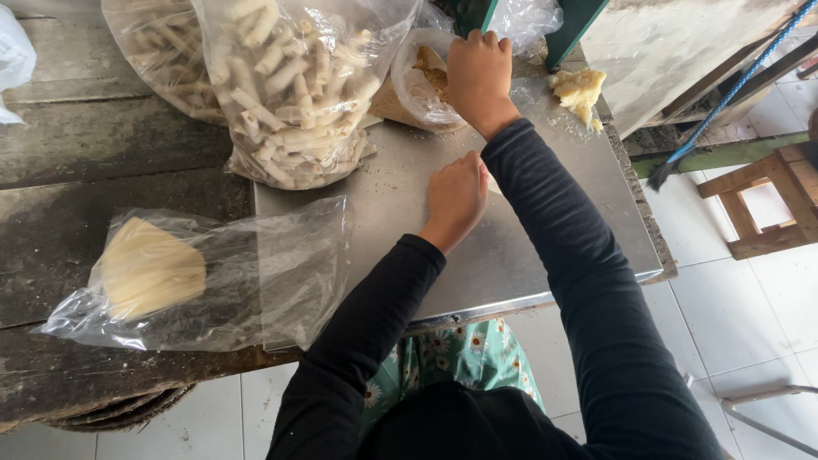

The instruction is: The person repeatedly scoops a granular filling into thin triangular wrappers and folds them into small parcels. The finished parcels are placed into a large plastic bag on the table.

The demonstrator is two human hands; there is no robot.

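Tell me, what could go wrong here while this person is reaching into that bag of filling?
The right hand is inside the small open bag of brownish filling, whose soft rim could tip and spill onto the metal tray. The left hand covers a pale wrapper that may tear or shift if pressed unevenly. The yellowish dough lump sits close to the tray's far corner and might get knocked off.

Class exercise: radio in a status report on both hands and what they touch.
Right hand closed, reaching into clear plastic bag of brown filling. Left hand flat on steel worktop. Nothing between them.
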